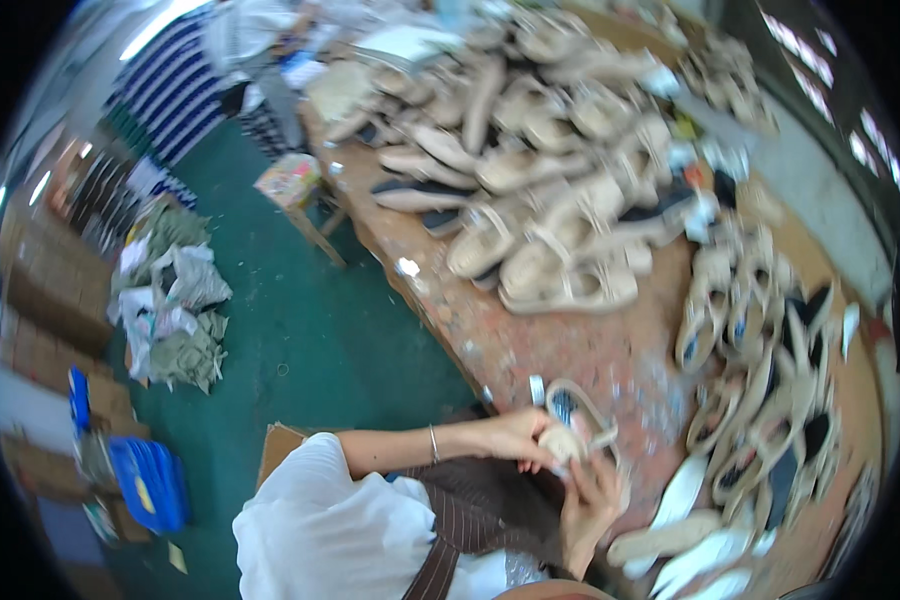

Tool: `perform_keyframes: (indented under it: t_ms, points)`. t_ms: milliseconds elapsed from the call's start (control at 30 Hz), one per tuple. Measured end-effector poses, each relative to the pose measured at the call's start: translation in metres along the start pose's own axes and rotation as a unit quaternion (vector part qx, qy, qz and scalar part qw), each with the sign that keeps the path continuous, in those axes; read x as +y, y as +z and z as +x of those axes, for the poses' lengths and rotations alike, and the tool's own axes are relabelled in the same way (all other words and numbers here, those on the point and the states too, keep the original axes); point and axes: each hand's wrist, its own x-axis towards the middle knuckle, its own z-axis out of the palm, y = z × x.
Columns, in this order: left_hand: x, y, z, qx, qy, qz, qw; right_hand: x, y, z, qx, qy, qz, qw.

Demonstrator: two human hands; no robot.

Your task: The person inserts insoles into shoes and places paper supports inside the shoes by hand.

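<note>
Clearly you are somewhere in the middle of a long run of work: one beige sandal (573,432) is in your hands at the near edge of the worn reddish workbench (530,345), just in front of your body, while a great many more wait around it. To the far side a big heap of beige sandals (530,150) covers most of the bench top, and on the right a second pile of sandals (770,390) with dark and white insoles runs down toward the near right corner. Which of these are finished and which are untouched cannot be told from the blurred picture, so judge the share done cautiously; the one in hand looks like the only piece being worked. Your left hand (518,437) reaches across from the left with its fingers curled closed around the strap end of the sandal. Your right hand (588,500) comes up from below, fingers partly bent and pressed against the sole side, supporting it. Both hands touch the shoe; neither is spread wide.
</note>
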Motion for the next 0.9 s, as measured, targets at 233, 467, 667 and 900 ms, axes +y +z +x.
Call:
perform_keyframes:
  t_ms: [233,467,667,900]
  points:
    - [0.029,-0.043,0.008,0.337,0.077,0.189,0.919,0.023,-0.036,0.004,0.075,0.034,-0.134,0.987]
    - [-0.018,-0.056,0.049,0.288,0.069,0.271,0.916,0.039,-0.037,0.005,0.020,0.078,-0.174,0.981]
    - [-0.017,-0.042,0.053,0.279,0.111,0.310,0.902,0.041,0.018,0.023,-0.004,0.052,-0.062,0.997]
    - [-0.012,-0.062,0.054,0.223,0.082,0.311,0.920,0.044,0.042,0.044,-0.029,0.078,-0.009,0.996]
